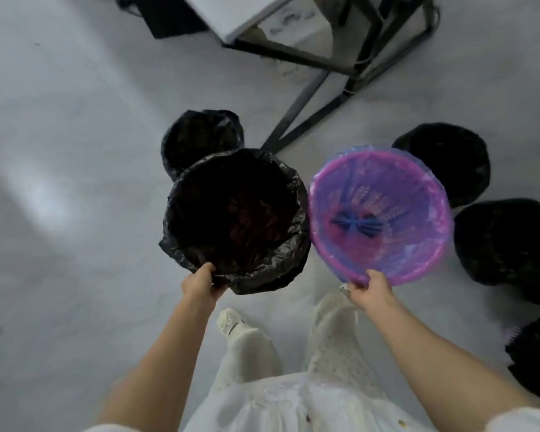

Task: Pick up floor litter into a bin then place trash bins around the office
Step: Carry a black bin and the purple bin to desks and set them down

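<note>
Your left hand (pixel 201 283) grips near rim of black-bagged bin (pixel 236 219), fingers curled over bag edge. Your right hand (pixel 370 289) pinches near rim of pink bin (pixel 379 216) with clear bluish liner, knotted blue bit sitting at bottom. Both bins side by side in front of you, rims touching or nearly, can't tell which. More black-bagged bins on grey floor (pixel 60 182): one (pixel 200 137) behind left bin, three (pixel 446 160) to right. Dark metal frame (pixel 309 113) beyond. White shoes (pixel 231 321) below.

Five black-lined bins (pixel 236 219), one pink bin (pixel 384 169), two hands (pixel 201 283).
</note>
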The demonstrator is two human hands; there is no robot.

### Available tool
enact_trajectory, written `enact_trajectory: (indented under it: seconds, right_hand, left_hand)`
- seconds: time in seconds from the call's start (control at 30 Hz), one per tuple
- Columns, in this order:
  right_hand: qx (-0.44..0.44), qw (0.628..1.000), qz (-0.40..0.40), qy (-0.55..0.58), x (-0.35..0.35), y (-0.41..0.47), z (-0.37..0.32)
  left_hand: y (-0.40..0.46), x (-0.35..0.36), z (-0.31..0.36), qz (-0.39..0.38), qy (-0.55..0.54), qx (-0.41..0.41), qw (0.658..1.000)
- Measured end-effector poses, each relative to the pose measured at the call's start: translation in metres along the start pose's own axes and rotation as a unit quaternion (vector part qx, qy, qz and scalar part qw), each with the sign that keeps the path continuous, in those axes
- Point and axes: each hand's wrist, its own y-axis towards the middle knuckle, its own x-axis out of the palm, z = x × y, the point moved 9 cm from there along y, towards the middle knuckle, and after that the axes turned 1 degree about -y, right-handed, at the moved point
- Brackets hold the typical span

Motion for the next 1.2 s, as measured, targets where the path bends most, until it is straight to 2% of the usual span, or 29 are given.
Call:
enact_trajectory:
  seconds: [0.27, 0.43, 0.7, 0.8, 1.0, 1.2]
  right_hand:
    - [0.018, 0.988, -0.081, -0.129, 0.148, -0.126, 0.16]
    - [0.017, 0.967, -0.122, -0.224, 0.249, -0.161, 0.22]
    - [0.01, 0.95, -0.152, -0.273, 0.465, -0.162, 0.278]
    - [0.024, 0.936, -0.159, -0.313, 0.551, -0.18, 0.286]
    - [-0.02, 0.923, -0.168, -0.346, 0.723, -0.218, 0.281]
    - [-0.027, 0.907, -0.138, -0.397, 0.877, -0.239, 0.313]
  left_hand:
    - [0.025, -0.188, 0.103, 0.058, -0.134, 0.026, 0.989]
    - [0.049, -0.25, 0.163, 0.102, -0.242, 0.039, 0.964]
    - [0.108, -0.284, 0.313, 0.149, -0.313, 0.024, 0.938]
    - [0.123, -0.284, 0.387, 0.156, -0.328, 0.024, 0.931]
    - [0.148, -0.284, 0.542, 0.155, -0.353, 0.042, 0.922]
    - [0.205, -0.296, 0.683, 0.155, -0.365, 0.047, 0.917]
